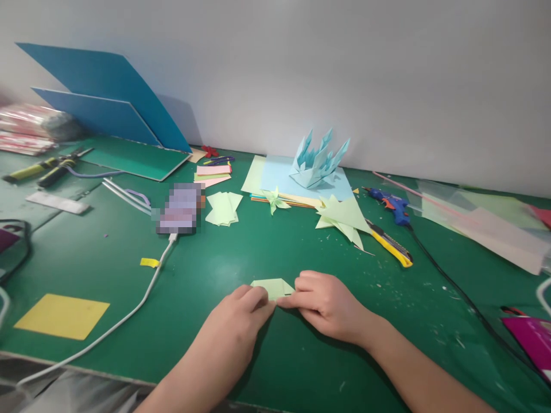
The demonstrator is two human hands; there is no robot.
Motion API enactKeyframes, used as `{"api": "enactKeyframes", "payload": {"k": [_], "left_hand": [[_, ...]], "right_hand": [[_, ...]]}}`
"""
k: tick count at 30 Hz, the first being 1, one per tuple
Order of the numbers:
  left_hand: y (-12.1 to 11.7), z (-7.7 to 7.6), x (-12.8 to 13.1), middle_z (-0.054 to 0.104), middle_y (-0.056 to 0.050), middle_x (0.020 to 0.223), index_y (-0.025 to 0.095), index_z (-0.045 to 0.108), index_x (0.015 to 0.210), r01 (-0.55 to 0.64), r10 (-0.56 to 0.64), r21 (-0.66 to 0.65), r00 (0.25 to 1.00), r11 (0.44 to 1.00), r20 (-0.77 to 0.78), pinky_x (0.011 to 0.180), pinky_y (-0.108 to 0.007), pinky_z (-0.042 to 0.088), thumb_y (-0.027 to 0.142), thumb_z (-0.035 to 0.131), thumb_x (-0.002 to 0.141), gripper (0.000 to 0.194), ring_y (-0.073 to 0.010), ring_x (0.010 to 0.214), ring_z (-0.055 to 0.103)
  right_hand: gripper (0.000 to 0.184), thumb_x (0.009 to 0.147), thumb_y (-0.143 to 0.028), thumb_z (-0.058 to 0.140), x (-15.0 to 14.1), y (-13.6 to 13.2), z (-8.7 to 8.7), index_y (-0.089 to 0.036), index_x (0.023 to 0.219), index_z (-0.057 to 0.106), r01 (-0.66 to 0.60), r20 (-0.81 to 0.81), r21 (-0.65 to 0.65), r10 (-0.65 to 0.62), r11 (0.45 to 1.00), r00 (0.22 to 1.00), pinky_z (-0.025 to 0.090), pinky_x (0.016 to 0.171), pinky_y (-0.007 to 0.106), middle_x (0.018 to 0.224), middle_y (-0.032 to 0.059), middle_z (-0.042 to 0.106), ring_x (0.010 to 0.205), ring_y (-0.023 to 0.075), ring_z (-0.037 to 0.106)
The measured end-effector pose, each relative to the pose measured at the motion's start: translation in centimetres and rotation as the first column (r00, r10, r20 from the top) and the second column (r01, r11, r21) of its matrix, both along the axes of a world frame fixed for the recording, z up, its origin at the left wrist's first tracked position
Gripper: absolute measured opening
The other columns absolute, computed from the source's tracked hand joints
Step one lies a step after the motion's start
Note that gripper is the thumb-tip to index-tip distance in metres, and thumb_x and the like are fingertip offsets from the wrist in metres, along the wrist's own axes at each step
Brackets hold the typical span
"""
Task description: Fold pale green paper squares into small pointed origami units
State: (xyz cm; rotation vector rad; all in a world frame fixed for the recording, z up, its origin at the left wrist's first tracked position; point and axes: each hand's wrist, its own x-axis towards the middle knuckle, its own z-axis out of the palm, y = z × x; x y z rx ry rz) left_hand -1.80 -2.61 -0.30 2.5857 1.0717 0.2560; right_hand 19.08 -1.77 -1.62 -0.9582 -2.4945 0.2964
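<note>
A small folded piece of pale green paper lies on the table between my hands, with a crease near its right end. My left hand is closed, thumb and fingers gripping the paper's near left edge. On the right side, my right hand is closed too, its index finger pressed along the near right edge and the other fingers curled. My fingers hide the near part of the paper. Beyond it sit a pale green paper star flower, cut green slips and larger pointed green pieces.
A blue folded-paper piece stands on coloured sheets at the back. To the right are a yellow utility knife and blue glue gun with its cord. Leftward are a phone on a white cable, yellow paper and pliers.
</note>
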Motion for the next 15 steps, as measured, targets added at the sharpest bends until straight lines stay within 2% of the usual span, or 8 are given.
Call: {"api": "enactKeyframes", "payload": {"k": [4,8,10,12,15], "left_hand": [[0.0,0.3,0.0,0.06,-0.006,0.089,0.017,0.065,0.093,-0.017,0.017,0.011,1.0,1.0,-0.013,0.069,-0.032,0.051,0.001,0.039,0.082,0.033,-0.0182,0.075,0.054],[0.3,0.1,-0.2,0.06,-0.005,0.085,0.019,0.066,0.09,-0.011,0.01,0.021,0.999,1.0,0.052,0.068,-0.03,0.051,0.002,0.039,0.083,0.033,-0.017,0.075,0.055],[0.5,-0.1,-0.3,0.061,-0.005,0.085,0.019,0.067,0.091,0.0,-0.002,0.017,0.996,1.0,0.094,0.069,-0.029,0.051,0.001,0.038,0.083,0.035,-0.0164,0.076,0.056],[0.7,-0.2,-0.4,0.062,-0.005,0.086,0.019,0.067,0.093,0.011,-0.013,0.021,0.995,1.0,0.101,0.069,-0.029,0.05,0.0,0.038,0.082,0.036,-0.0166,0.077,0.057],[0.8,-0.1,-0.4,0.062,-0.006,0.084,0.018,0.067,0.09,0.017,-0.021,0.059,0.997,0.998,0.073,0.067,-0.03,0.05,0.002,0.04,0.082,0.033,-0.0179,0.076,0.056]], "right_hand": [[0.032,0.083,-0.007,0.04,0.3,0.0,0.2,-0.02,0.076,0.069,0.044,-0.008,0.075,-0.044,0.996,0.999,0.026,0.049,0.026,0.055,0.0016,0.048,0.056,0.015,0.038],[0.031,0.083,-0.007,0.039,-0.1,0.0,0.2,-0.019,0.073,0.065,0.095,-0.069,0.047,-0.091,0.994,0.993,0.031,0.051,0.026,0.057,0.0019,0.05,0.058,0.0153,0.041],[0.026,0.086,-0.01,0.039,-0.6,0.1,0.1,-0.019,0.083,0.064,0.171,-0.143,-0.022,-0.172,0.985,0.975,0.039,0.059,0.028,0.068,0.0037,0.056,0.066,0.0162,0.047],[0.021,0.089,-0.018,0.044,-1.2,0.1,0.0,-0.019,0.103,0.059,0.253,-0.147,-0.085,-0.263,0.964,0.954,0.044,0.071,0.033,0.086,0.0068,0.06,0.079,0.019,0.052],[0.018,0.089,-0.026,0.048,-1.9,0.1,-0.1,-0.021,0.104,0.057,0.279,-0.086,-0.135,-0.292,0.951,0.953,0.045,0.076,0.036,0.093,0.0074,0.058,0.086,0.0209,0.053]]}}
